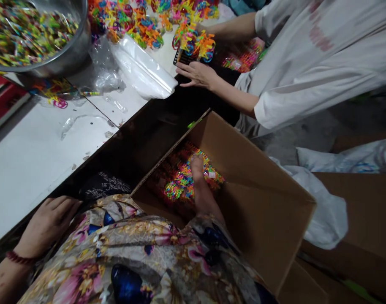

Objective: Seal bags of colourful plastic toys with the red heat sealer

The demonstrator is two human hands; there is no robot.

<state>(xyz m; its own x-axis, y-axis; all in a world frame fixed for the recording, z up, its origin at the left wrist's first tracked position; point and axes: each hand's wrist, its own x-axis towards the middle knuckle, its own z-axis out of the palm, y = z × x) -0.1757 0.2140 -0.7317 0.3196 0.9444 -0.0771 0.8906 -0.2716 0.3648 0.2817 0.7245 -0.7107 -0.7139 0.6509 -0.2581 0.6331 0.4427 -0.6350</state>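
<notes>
My left hand (55,217), with a dark red bead bracelet at the wrist, rests at the table's dark edge beside my flowered garment (126,253). Its fingers lie loosely side by side, holding nothing I can see; the tips are partly hidden. My right hand is out of view. From under the garment a bare limb, which looks like my leg and foot (197,164), reaches down into a tall cardboard box (259,198). The foot presses on clear packs of small multicoloured plastic pieces (177,185) at the bottom.
A co-worker's hands (199,76) handle bright plastic pieces (194,44) over a black rack at the table edge. On the white table (31,156) stand a metal bowl (82,46) of colourful wrapped sticks and clear plastic bags (142,63). White sacks (326,207) lie right of the box.
</notes>
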